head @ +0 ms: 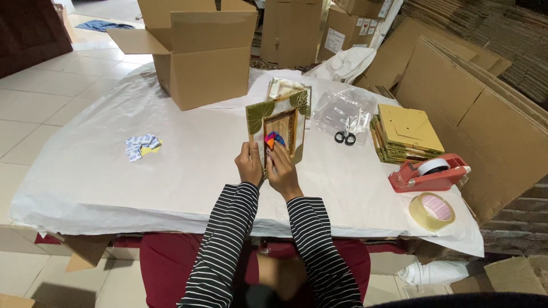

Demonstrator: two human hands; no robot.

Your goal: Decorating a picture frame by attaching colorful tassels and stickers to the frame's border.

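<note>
A small picture frame (279, 122) with green leaf corners and a gold border stands upright in front of me on the white-papered table (114, 171). My left hand (249, 162) grips its lower left edge. My right hand (282, 168) holds its lower front, fingers resting by a small red, blue and orange piece (274, 138) on the frame's face. Behind it lies another similar frame (288, 88).
An open cardboard box (200, 57) stands at the back. Small white and yellow packets (141, 146) lie left. To the right are scissors (345, 137), clear plastic bags (345, 111), a stack of yellow-backed frames (408, 134), a red tape dispenser (428, 171) and a tape roll (432, 211). Flat cardboard leans at right.
</note>
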